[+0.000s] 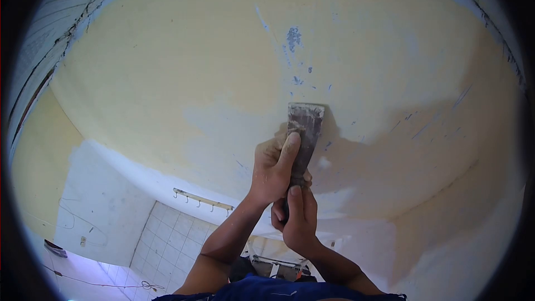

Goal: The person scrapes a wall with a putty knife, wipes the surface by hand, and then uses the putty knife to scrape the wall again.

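Note:
A scraper [306,128] with a wide, stained metal blade points upward, its top edge at the yellowish painted wall [223,50]. My left hand [275,163] is closed round the blade's lower part, thumb along its face. Lower down, my right hand [298,217] is wrapped round the dark handle, thumb upward. Above the blade, the wall shows blue-grey patches [293,39] where paint is gone, and thin scratches lie to the right. The fingers behind the tool are partly hidden.
A rail with hooks [203,199] is on the lower wall. White tiles [167,228] show at the lower left, near a hanging cable [117,286] and a wall socket [83,241]. Cracked ceiling edges run along both upper sides. Some equipment [277,269] stands below my arms.

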### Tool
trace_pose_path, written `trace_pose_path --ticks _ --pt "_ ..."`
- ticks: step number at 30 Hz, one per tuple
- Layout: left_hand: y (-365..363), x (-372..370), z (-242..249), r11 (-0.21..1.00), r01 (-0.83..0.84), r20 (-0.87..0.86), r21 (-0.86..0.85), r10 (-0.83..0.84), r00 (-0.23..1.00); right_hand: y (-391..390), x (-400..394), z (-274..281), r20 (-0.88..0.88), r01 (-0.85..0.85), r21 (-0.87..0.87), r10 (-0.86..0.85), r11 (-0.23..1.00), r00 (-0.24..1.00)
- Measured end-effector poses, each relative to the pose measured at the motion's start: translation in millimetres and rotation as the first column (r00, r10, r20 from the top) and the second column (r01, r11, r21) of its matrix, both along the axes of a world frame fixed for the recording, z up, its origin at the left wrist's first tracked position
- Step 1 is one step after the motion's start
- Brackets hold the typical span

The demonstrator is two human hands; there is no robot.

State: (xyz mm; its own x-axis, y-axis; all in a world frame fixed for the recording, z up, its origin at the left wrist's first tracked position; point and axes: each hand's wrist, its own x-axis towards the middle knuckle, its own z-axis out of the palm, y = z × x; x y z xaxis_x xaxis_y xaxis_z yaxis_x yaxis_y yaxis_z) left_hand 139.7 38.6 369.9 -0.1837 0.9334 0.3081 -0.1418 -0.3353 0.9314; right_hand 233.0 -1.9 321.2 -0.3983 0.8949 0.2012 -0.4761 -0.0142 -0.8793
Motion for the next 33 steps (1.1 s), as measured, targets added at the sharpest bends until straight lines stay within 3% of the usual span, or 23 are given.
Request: trace_pose_path --ticks 11,23,33 --pt "-6 6 14 0.996 0.075 0.147 -0.042 -0.068 0.987 -11 7 12 -0.02 -0.031 -0.048 0.03 0.998 0.999" --pt "-7 5 2 0.998 0.05 0.038 -0.047 -0.049 0.998 -9 13 4 -0.018 -0.079 -0.027 0.079 0.996 0.997" --pt "-5 9 7 0.999 0.028 0.054 -0.043 -0.026 0.998 -3 14 5 -0.003 -0.085 0.001 0.085 0.996 0.996"
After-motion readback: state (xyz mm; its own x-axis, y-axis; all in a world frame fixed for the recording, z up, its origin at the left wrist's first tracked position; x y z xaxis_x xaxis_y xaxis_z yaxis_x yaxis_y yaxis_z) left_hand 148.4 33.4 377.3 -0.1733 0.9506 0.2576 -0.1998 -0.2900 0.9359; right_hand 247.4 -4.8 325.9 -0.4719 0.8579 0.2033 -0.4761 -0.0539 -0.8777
